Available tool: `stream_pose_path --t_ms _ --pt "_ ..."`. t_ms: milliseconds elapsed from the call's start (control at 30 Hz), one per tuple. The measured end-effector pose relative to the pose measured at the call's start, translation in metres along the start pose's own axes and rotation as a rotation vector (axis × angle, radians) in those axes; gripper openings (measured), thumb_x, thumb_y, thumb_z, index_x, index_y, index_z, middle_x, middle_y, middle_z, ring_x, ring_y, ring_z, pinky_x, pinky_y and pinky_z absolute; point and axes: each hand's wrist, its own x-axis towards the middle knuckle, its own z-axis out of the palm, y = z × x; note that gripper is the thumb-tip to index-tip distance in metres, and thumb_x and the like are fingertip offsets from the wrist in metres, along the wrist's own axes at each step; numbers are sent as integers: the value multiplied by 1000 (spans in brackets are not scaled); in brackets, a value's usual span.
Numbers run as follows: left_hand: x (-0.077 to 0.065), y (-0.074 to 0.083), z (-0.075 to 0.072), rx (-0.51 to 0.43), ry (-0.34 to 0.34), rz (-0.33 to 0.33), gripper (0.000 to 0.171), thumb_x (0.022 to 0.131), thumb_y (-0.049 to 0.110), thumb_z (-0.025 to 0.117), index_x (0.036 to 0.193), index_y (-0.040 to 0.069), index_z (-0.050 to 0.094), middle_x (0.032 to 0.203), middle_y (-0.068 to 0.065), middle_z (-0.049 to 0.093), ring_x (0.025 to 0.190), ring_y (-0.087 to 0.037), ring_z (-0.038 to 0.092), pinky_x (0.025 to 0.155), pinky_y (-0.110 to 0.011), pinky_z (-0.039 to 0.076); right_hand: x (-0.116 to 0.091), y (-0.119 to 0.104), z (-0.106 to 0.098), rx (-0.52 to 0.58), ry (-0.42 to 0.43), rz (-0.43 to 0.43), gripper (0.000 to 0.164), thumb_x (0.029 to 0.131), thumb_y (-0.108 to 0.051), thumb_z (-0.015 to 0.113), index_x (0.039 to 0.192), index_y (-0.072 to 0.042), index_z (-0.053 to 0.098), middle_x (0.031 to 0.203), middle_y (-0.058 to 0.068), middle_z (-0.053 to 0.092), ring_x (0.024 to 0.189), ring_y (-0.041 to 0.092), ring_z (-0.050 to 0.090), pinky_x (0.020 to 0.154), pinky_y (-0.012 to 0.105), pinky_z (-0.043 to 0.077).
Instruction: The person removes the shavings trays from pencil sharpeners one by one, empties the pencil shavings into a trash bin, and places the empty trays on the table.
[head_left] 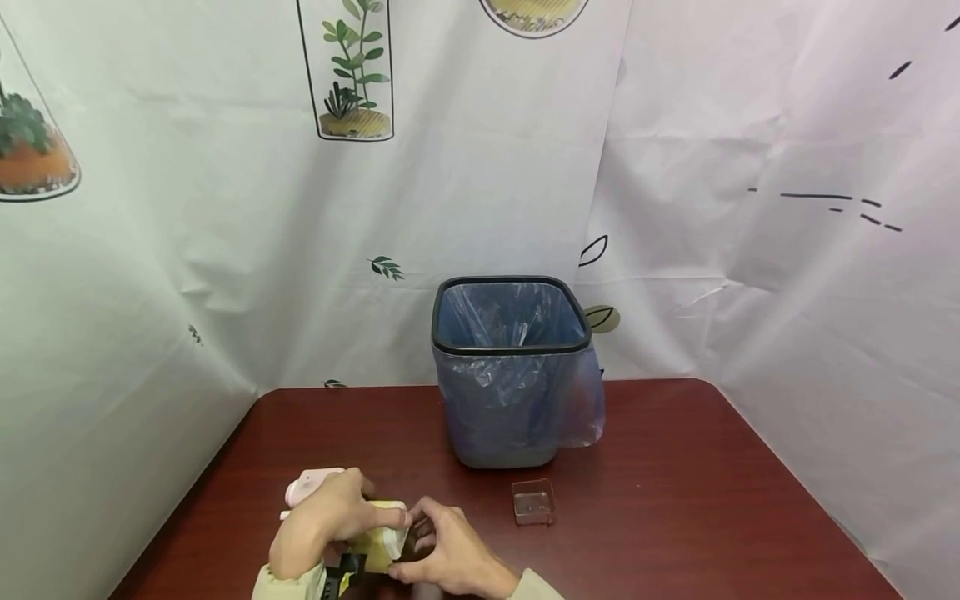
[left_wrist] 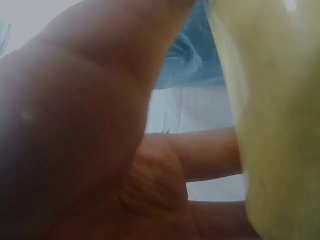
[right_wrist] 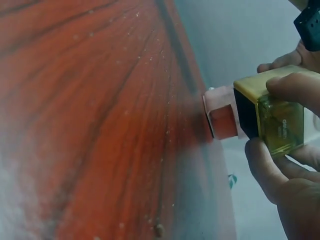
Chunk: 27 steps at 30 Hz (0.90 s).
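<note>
My left hand (head_left: 337, 512) grips a yellow, boxy container (head_left: 369, 546) with a white end, its thumb across the top. In the left wrist view the yellow wall (left_wrist: 280, 120) of that container fills the right side, with fingers behind it. At the white end, my right hand (head_left: 450, 554) pinches the container between thumb and fingers. The right wrist view shows a dark face and a see-through yellow face (right_wrist: 282, 125) with a small label between the right fingers. Just beyond the left hand lies a pink object (head_left: 309, 485).
A bin (head_left: 510, 408) lined with a blue plastic bag stands at the table's back middle. In front of it sits a small clear open tray (head_left: 532, 507). The dark red table (head_left: 675, 500) is backed by a white printed cloth (head_left: 225, 250).
</note>
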Motion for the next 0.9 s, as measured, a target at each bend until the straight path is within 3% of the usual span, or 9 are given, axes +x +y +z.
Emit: stream_pose_path --t_ms 133,267,433,700,900 --pt "2 -1 0 33 16 24 52 61 49 79 85 4 67 68 -2 56 46 -18 54 39 -34 46 0 0 -1 -26 1 -24 37 73 -18 77 100 -14 52 89 -9 61 73 1 62 65 18 51" --pt "1 -5 -1 74 1 46 51 62 52 77 82 7 67 66 0 56 48 -16 53 41 -33 46 -1 -1 0 -1 -24 -16 37 73 -14 76 99 -12 51 89 -7 63 74 2 63 64 18 51" --pt "0 -8 -3 40 -31 30 52 62 53 77 82 6 67 66 0 56 52 -16 54 40 -33 46 -1 -3 2 60 -40 12 35 73 -9 75 98 -10 50 90 -7 65 79 2 63 66 18 51" --pt "-3 -8 -4 19 -49 8 47 61 53 77 74 10 64 62 0 55 45 -15 50 38 -32 46 -1 -4 4 110 -66 15 35 71 -4 75 95 -6 48 86 -5 66 77 1 64 65 19 51" --pt "-3 -12 -2 41 -71 43 41 63 48 76 54 12 57 48 6 47 43 -11 47 38 -30 45 -3 -4 8 151 -85 66 34 72 -2 74 94 -7 49 83 -8 65 75 1 64 64 19 51"
